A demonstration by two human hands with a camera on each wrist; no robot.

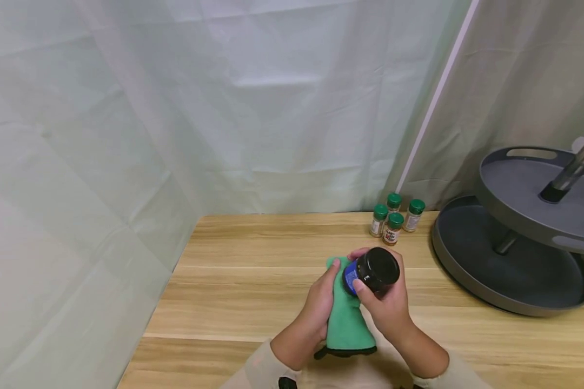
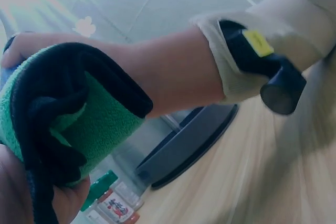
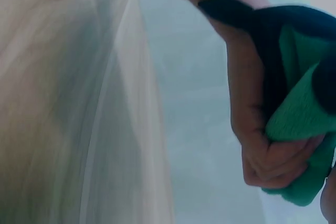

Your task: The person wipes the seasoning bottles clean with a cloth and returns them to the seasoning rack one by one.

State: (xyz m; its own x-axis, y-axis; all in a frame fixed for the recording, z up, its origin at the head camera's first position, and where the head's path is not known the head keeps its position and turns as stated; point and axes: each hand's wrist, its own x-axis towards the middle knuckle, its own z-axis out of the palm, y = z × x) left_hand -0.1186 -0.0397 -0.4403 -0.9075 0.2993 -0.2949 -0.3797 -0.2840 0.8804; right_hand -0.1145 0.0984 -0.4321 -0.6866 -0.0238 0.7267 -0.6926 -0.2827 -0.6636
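My left hand (image 1: 317,305) grips a green cloth (image 1: 346,324) with a black edge, its thumb lying along the cloth. In my right hand (image 1: 391,313) is a dark jar (image 1: 380,268) with a black lid and a blue label, tilted with its lid up and to the right. The jar's label side lies against the cloth, between the two hands. Folds of the cloth (image 2: 107,124) and its black edge fill the near part of the left wrist view. In the right wrist view, the left hand's fingers (image 3: 278,161) curl around the cloth; the jar is hidden there.
Several spice bottles (image 1: 391,229) with green caps stand at the wooden table's (image 1: 253,281) back edge. To the right is a grey two-tier round tray (image 1: 467,286) with a metal post. Pale curtains (image 1: 282,108) hang behind and at the left.
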